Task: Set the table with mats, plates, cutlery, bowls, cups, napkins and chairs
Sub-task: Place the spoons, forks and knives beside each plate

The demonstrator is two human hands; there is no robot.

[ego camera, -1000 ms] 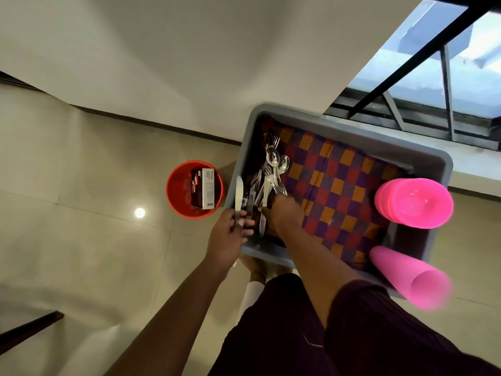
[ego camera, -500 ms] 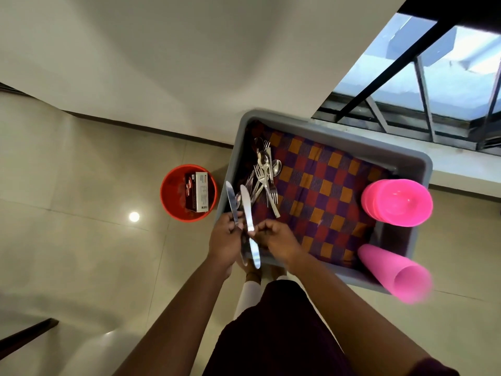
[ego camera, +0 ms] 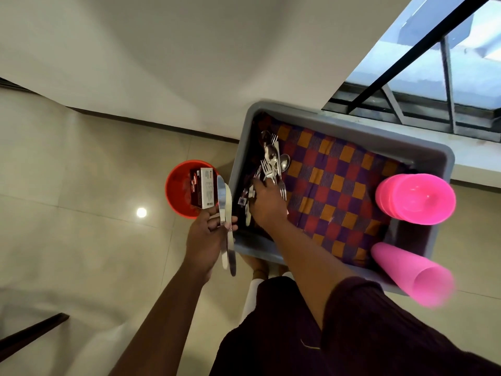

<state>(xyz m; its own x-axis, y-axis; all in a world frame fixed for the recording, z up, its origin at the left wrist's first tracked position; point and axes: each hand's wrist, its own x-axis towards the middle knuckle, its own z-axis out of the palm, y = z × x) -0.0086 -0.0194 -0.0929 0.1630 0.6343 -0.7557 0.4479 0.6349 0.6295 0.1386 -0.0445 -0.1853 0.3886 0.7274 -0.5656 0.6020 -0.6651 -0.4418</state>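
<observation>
Head view: left hand (ego camera: pixel 204 240) grips two knives (ego camera: pixel 226 213) pointing twelve o'clock, while right hand (ego camera: pixel 267 203), fingers curled into the cutlery pile (ego camera: pixel 272 164) lying toward twelve inside the grey tub (ego camera: pixel 352 123), is nearer; its grasp is hidden.

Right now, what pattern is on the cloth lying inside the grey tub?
The cloth is a checkered pattern of orange, red and purple squares, seen in the head view.

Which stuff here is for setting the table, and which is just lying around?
For the table: knives in the left hand, forks and spoons under the right hand, checked mats, pink bowls, pink cups.

Lying about: red bucket, box inside it.
</observation>
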